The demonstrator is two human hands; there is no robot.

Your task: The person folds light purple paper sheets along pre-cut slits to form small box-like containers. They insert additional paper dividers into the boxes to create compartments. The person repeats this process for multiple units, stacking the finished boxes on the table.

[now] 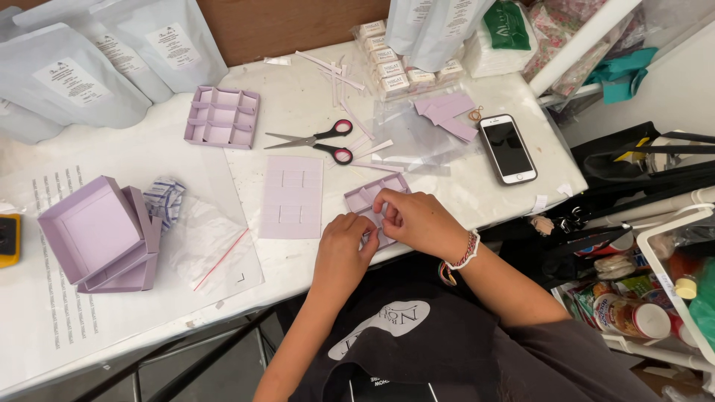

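From the head camera, both hands meet at the near edge of a white table (298, 97). The left hand (342, 249) is curled, its fingertips pinching the near side of a small lilac divider tray (365, 197) that lies flat on the tabletop. The right hand (417, 219) (a beaded bracelet sits on its wrist) is bent over the same tray, thumb and forefinger closed on one of its thin partition strips.

Just left of the hands lies a flat lilac card sheet (291, 197) with cut slots. Beyond it, red-handled scissors (316, 141) rest with blades slightly parted, pointing left. A finished lilac grid insert (223, 117) sits further back, and an open lilac box (97, 234) with its lid stands far to the left on a clear plastic sheet. A phone (507, 147) lies screen up to the right, near loose lilac strips (447, 112). Pale grey pouches (74, 74) stand along the far-left edge.
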